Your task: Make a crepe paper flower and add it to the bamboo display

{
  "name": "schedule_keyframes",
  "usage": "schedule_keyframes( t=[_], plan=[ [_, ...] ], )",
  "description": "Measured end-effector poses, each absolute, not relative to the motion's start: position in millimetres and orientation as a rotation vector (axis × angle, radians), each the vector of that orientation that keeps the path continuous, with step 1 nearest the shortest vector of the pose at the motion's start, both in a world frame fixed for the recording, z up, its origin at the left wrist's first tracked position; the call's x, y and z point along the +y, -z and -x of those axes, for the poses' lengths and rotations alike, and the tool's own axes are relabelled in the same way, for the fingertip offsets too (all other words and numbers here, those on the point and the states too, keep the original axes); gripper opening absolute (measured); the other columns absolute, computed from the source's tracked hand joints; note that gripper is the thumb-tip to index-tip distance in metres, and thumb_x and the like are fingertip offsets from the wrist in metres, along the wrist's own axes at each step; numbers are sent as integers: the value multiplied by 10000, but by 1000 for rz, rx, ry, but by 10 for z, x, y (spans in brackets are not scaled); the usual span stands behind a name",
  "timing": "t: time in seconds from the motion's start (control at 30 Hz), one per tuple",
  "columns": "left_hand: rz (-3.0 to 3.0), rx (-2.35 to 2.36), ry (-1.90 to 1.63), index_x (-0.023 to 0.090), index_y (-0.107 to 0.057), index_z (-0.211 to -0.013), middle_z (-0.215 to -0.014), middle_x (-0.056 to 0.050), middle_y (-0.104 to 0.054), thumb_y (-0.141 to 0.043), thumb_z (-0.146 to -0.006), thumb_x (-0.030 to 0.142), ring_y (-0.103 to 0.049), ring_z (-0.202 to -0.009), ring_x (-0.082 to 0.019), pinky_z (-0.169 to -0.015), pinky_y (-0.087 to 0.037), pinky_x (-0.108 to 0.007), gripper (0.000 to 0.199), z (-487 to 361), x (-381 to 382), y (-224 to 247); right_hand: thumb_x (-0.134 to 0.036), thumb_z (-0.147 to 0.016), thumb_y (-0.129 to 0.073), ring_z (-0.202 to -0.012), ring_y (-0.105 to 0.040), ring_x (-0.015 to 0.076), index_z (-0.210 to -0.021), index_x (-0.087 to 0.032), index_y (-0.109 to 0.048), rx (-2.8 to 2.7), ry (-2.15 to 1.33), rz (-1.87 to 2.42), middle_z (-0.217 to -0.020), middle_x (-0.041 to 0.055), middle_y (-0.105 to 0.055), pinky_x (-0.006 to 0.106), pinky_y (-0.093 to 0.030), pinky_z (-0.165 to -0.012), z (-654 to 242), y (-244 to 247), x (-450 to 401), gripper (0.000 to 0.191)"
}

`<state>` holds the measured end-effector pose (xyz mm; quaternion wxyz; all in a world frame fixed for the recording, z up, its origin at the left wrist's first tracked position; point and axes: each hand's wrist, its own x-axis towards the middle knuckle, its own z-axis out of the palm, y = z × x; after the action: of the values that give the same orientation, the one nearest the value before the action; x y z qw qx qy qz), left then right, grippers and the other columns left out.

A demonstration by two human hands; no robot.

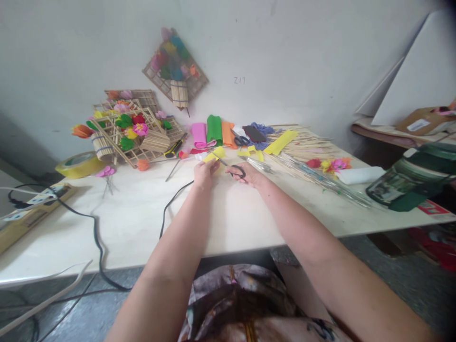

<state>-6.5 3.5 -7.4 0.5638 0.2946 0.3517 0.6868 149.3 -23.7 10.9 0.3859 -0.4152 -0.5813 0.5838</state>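
My left hand [205, 173] pinches a yellow paper piece [218, 152] over the middle of the white table [233, 223]. Just right of it, my right hand [247, 174] has its fingers in the black handles of a pair of scissors [238, 172]. The scissor blades point up and left, at the yellow paper. Whether they touch it is too small to tell. More yellow paper [281, 142] lies behind and to the right, beyond several smaller yellow scraps [252, 153].
Behind stand pink, green [214, 130] and orange rolls, with thin sticks to their right. Stick frames with paper flowers [124, 126], yellow tape [80, 165] and a power strip [35, 211] are left. A green bottle [409, 178] lies right; a black cable crosses near my left arm.
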Motion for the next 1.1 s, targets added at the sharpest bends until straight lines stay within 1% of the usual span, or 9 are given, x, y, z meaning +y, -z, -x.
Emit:
schedule_keyframes(
  t=[0.27,0.5,0.7,0.87,1.1],
  plan=[
    [-668,838,-1616,77,-642,-743,-710,-60,-664,-660,-642,61,-642,-650,-132,-774,-529,-298,104,65,34,57,-318,-719,-695,-307,-290,16,-735,-95,-638,-1478,-1463,1081,-412,-67,-429,146,-172,-277,-1486,-61,-195,231],
    [-679,842,-1611,94,-641,-732,-686,-49,-666,-682,-617,76,-640,-653,-127,-731,-536,-255,124,66,26,48,-338,-733,-689,-306,-292,18,-734,-94,-633,-1474,-1460,1084,-416,-65,-432,148,-181,-274,-1475,-55,-197,251],
    [-680,829,-1616,88,-640,-740,-697,-52,-661,-679,-626,72,-634,-640,-125,-751,-530,-279,122,74,36,67,-342,-736,-681,-306,-308,19,-783,-92,-654,-1494,-1467,1061,-430,-62,-448,148,-190,-279,-1505,6,-148,256],
    [-681,826,-1619,85,-640,-745,-720,-61,-657,-693,-620,72,-641,-650,-133,-776,-521,-299,137,74,42,71,-337,-731,-680,-301,-301,17,-774,-101,-649,-1506,-1464,1072,-423,-64,-447,144,-182,-280,-1507,-10,-164,242],
    [-669,842,-1612,90,-640,-737,-707,-57,-665,-671,-626,70,-635,-635,-127,-738,-527,-278,117,72,42,59,-342,-747,-667,-311,-296,19,-772,-92,-646,-1484,-1464,1085,-423,-62,-441,147,-182,-280,-1494,-38,-185,252]
  ],
)
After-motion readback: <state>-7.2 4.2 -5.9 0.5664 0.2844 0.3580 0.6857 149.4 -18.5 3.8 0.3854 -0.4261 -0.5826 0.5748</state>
